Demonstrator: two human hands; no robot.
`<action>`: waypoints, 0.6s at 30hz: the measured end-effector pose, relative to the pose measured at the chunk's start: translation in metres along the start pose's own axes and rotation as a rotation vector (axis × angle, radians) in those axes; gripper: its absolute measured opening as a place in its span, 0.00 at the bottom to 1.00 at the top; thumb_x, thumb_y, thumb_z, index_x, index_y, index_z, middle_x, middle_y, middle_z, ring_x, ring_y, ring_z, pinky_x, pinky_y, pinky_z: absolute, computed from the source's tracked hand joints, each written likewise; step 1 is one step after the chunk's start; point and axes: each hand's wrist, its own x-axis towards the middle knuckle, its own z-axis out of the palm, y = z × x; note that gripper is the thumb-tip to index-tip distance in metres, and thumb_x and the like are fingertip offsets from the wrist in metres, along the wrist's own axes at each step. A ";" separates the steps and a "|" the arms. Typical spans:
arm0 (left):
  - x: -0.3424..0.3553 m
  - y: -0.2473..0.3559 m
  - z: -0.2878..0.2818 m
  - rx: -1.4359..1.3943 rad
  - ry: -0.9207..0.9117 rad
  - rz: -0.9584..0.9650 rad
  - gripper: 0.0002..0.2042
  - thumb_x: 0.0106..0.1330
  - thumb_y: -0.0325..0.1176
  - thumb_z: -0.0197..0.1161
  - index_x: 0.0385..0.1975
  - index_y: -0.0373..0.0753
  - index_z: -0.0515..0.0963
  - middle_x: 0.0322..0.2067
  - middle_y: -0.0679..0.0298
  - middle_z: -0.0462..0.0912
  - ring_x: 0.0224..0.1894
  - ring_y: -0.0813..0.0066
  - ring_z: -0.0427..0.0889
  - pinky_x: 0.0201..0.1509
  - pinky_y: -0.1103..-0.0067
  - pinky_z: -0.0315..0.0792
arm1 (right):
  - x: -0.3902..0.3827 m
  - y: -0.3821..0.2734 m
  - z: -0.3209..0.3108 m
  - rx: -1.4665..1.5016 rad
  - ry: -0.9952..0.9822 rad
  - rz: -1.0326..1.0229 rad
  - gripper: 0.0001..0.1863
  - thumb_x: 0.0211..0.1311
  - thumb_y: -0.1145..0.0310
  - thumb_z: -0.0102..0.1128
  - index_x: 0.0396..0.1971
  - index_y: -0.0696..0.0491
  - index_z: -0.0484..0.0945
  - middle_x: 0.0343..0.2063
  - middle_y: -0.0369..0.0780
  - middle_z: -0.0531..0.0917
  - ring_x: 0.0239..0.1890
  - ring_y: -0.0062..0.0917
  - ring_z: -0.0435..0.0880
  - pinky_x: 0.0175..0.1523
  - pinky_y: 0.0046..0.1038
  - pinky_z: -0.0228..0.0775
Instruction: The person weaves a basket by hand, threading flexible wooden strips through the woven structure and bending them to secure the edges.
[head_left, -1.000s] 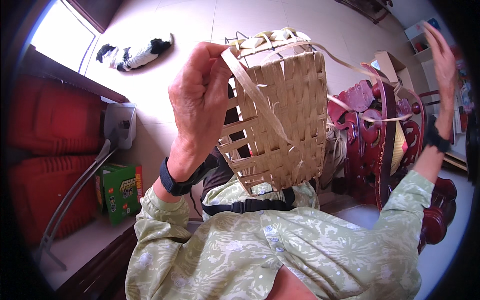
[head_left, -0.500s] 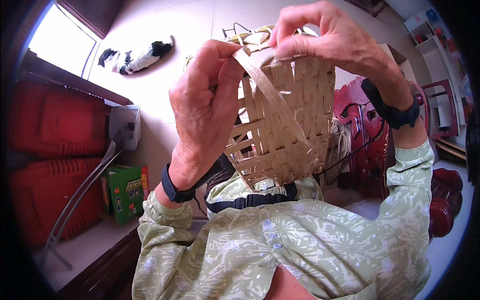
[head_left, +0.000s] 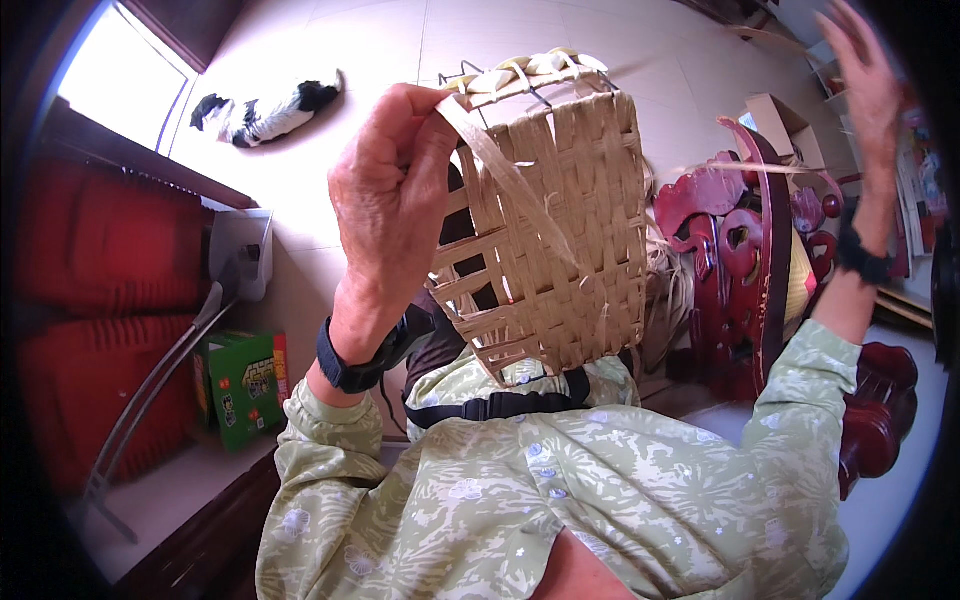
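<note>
A tan woven basket [head_left: 560, 230], braided from flat strips, stands upright at my lap with an unfinished-looking open weave along its left side. Wire prongs and pale twisted strips [head_left: 545, 66] show along its top rim. My left hand [head_left: 390, 190] is closed in a pinch at the upper left rim, gripping a flat tan strip [head_left: 515, 185] whose frayed tail hangs over the weave. Far out to the upper right is my right hand [head_left: 868, 90], raised away from the basket. Near its fingers runs a thin tan strip [head_left: 765, 35]; blur hides whether they hold it.
Right of the basket stands a carved dark-red wooden chair [head_left: 735, 260], with loose strips [head_left: 670, 290] beside it. A black-and-white animal [head_left: 265, 115] lies on the tiled floor. At left are red plastic chairs [head_left: 110, 240], a green box [head_left: 240, 385] and a white bin [head_left: 243, 250].
My right hand has left the basket's top rim and swung far out to the right. The basket has shifted slightly left, with my left hand still pinching the strip at its rim.
</note>
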 end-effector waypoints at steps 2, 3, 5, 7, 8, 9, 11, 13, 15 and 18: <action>0.002 0.008 0.003 -0.006 -0.077 -0.023 0.04 0.72 0.26 0.60 0.41 0.36 0.80 0.26 0.71 0.83 0.26 0.91 0.72 0.29 0.87 0.67 | -0.025 -0.090 0.030 0.387 -0.399 0.000 0.19 0.75 0.57 0.56 0.58 0.50 0.80 0.52 0.38 0.85 0.55 0.21 0.82 0.58 0.23 0.74; -0.002 0.014 -0.005 0.055 -0.054 -0.039 0.04 0.72 0.26 0.60 0.41 0.36 0.80 0.26 0.71 0.83 0.27 0.90 0.73 0.29 0.87 0.68 | -0.022 -0.144 0.056 0.581 -0.468 -0.178 0.15 0.72 0.60 0.59 0.51 0.52 0.83 0.46 0.40 0.86 0.47 0.23 0.83 0.50 0.25 0.75; -0.003 0.022 0.005 -0.027 -0.070 -0.033 0.04 0.72 0.25 0.60 0.41 0.36 0.80 0.26 0.70 0.83 0.27 0.90 0.75 0.30 0.86 0.70 | -0.031 -0.194 0.078 0.641 -0.587 -0.456 0.14 0.69 0.62 0.63 0.44 0.55 0.87 0.39 0.43 0.86 0.37 0.28 0.83 0.40 0.29 0.75; -0.004 0.026 0.010 -0.033 -0.073 -0.016 0.04 0.71 0.25 0.61 0.41 0.37 0.80 0.25 0.70 0.83 0.27 0.89 0.76 0.30 0.85 0.71 | -0.027 -0.200 0.082 0.724 -0.754 -0.444 0.14 0.68 0.61 0.65 0.44 0.55 0.87 0.36 0.42 0.84 0.35 0.28 0.80 0.40 0.30 0.71; -0.003 0.025 0.010 -0.011 -0.079 0.005 0.03 0.71 0.25 0.61 0.41 0.37 0.80 0.25 0.70 0.83 0.27 0.89 0.76 0.29 0.85 0.71 | -0.025 -0.202 0.082 0.769 -0.838 -0.441 0.14 0.67 0.61 0.65 0.43 0.55 0.87 0.34 0.41 0.83 0.35 0.28 0.79 0.40 0.31 0.70; -0.004 0.024 0.010 0.011 -0.077 0.023 0.04 0.70 0.25 0.61 0.41 0.37 0.80 0.24 0.69 0.83 0.27 0.89 0.77 0.29 0.84 0.71 | -0.023 -0.203 0.080 0.732 -0.874 -0.442 0.14 0.68 0.61 0.65 0.43 0.55 0.87 0.33 0.41 0.83 0.34 0.27 0.79 0.39 0.31 0.69; -0.005 0.021 0.008 0.049 -0.067 0.067 0.04 0.70 0.26 0.61 0.40 0.37 0.80 0.24 0.67 0.84 0.25 0.87 0.77 0.29 0.84 0.71 | -0.019 -0.205 0.076 0.658 -0.942 -0.445 0.13 0.68 0.61 0.65 0.42 0.55 0.88 0.30 0.40 0.81 0.34 0.27 0.78 0.39 0.31 0.67; -0.003 0.023 0.010 0.091 -0.071 0.079 0.04 0.70 0.27 0.61 0.41 0.37 0.80 0.24 0.66 0.84 0.25 0.86 0.78 0.29 0.83 0.71 | -0.020 -0.198 0.087 0.765 -1.014 -0.336 0.14 0.71 0.60 0.61 0.45 0.54 0.86 0.37 0.40 0.83 0.40 0.25 0.80 0.44 0.29 0.70; -0.002 0.022 0.009 0.105 -0.073 0.076 0.04 0.71 0.28 0.61 0.41 0.37 0.80 0.24 0.65 0.84 0.24 0.85 0.77 0.28 0.82 0.71 | -0.018 -0.199 0.086 0.621 -1.055 -0.208 0.17 0.75 0.59 0.55 0.55 0.51 0.81 0.48 0.40 0.87 0.52 0.25 0.84 0.57 0.25 0.75; 0.001 0.009 0.005 0.115 -0.052 0.072 0.04 0.71 0.27 0.60 0.41 0.37 0.80 0.23 0.67 0.83 0.23 0.87 0.75 0.27 0.83 0.70 | -0.004 -0.175 0.053 0.671 -0.321 -0.230 0.11 0.71 0.61 0.59 0.42 0.54 0.81 0.36 0.41 0.84 0.37 0.26 0.81 0.41 0.27 0.72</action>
